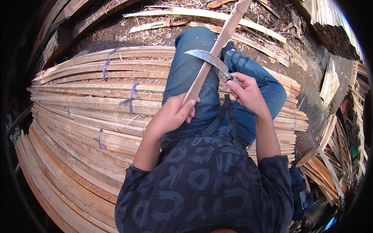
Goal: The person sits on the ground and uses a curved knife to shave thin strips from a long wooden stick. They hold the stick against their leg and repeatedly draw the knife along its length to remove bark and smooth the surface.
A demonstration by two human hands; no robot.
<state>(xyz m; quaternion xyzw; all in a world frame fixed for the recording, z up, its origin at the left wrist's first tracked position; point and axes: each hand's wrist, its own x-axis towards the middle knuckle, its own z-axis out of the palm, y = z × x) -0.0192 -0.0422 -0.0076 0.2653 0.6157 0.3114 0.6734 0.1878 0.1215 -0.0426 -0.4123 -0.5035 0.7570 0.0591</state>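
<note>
My left hand is closed around the near end of a long, flat wooden strip. The strip slants away over my left thigh and runs out at the top of the view. In my right hand is a sickle, its dark handle pinched between thumb and fingers. The curved metal blade lies across the strip, its tip pointing left beyond the strip's edge. Whether the blade presses into the wood I cannot tell.
I sit on bundles of sawn strips tied with purplish cloth ties. Ahead, a sheathed blade and loose slats lie among shavings. More wood is stacked at right. Another person's dark sleeve shows at lower right.
</note>
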